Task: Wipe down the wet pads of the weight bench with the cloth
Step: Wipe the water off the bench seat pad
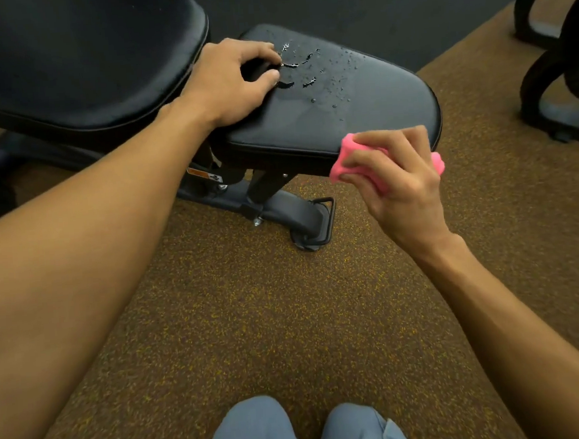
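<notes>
The black seat pad of the weight bench carries water drops and small puddles on its far half. The larger black back pad lies to its left. My left hand rests on the seat pad's left end, its arched fingertips touching the pad beside the water. My right hand grips a bunched pink cloth in the air, just in front of the seat pad's near right edge and not touching it.
The bench's dark metal frame and foot stand on speckled brown rubber flooring. A black curved machine frame stands at the right. My knees in blue trousers show at the bottom.
</notes>
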